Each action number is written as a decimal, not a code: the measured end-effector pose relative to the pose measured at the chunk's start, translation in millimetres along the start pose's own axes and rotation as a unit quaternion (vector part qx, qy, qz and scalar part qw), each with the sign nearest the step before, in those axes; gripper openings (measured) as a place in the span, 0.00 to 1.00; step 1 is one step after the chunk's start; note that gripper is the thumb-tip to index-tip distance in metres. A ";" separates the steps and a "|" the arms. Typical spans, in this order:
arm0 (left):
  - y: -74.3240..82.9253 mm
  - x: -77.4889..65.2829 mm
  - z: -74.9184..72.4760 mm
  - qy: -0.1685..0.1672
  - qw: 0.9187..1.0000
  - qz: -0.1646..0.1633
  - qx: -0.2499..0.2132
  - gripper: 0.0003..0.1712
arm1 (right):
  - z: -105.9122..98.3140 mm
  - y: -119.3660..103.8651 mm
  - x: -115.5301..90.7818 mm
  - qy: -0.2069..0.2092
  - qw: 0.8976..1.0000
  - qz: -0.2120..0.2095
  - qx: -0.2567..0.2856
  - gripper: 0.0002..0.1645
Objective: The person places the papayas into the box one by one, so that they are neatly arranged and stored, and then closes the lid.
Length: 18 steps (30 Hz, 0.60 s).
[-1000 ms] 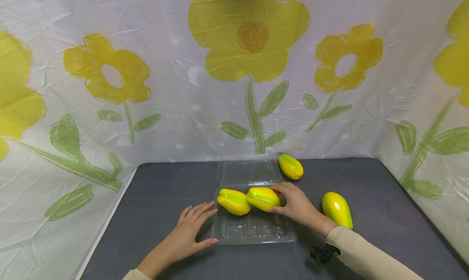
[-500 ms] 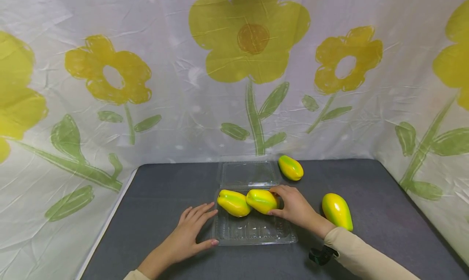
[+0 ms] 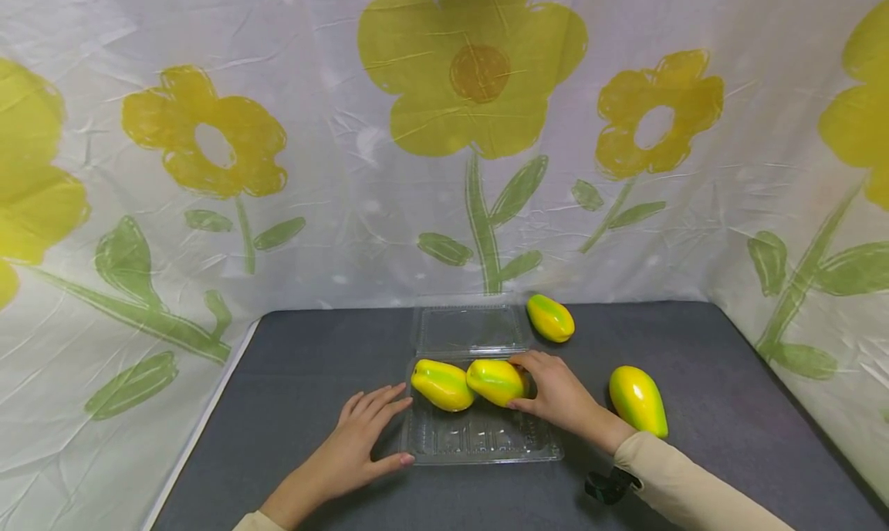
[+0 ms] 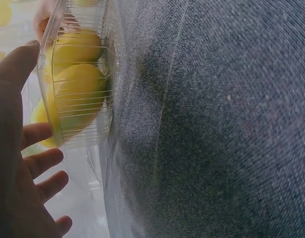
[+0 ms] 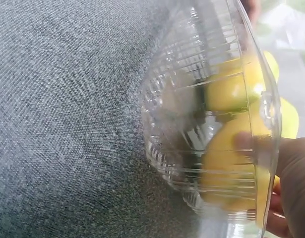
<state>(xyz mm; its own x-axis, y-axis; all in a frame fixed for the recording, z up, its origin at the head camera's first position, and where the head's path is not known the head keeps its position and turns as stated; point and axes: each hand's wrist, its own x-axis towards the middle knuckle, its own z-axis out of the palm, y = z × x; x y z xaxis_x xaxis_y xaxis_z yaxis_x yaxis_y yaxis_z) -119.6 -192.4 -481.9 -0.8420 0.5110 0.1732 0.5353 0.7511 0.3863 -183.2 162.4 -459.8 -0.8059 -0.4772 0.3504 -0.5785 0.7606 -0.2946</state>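
A booth [image 3: 764, 160] of flower-print sheeting [image 3: 326, 130]

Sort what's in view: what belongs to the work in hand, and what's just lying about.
In the work:
clear container, open
left fruit, inside it
right fruit, inside, held by the right hand
left hand, at the container's edge

Lying about, though perhaps meant for later:
far loose fruit, beside the lid
near loose fruit

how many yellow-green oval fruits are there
4: leftmost fruit and gripped fruit inside the clear plastic container, far fruit beside its open lid, rightmost fruit on the dark grey tabletop; no others show.
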 end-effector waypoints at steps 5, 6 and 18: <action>1.2 0.0 -1.0 -0.005 1.000 -0.005 0.002 0.44 | -0.3 -0.6 -0.4 -0.002 1.000 0.000 0.003 0.41; 1.3 0.1 -1.2 -0.007 1.000 -0.006 0.003 0.44 | -0.5 -0.7 -0.5 -0.003 1.000 0.000 0.004 0.41; 2.6 1.2 -3.3 -0.016 1.000 -0.011 0.000 0.45 | -3.6 -2.8 -1.3 -0.011 1.000 0.006 0.007 0.42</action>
<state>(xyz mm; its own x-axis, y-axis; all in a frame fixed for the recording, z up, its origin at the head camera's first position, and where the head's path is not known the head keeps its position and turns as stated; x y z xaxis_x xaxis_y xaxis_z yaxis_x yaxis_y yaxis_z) -119.4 -191.2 -477.8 -0.8509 0.5074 0.1365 0.5170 0.7622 0.3895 -180.1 162.5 -456.2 -0.8155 -0.4780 0.3263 -0.5702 0.7600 -0.3118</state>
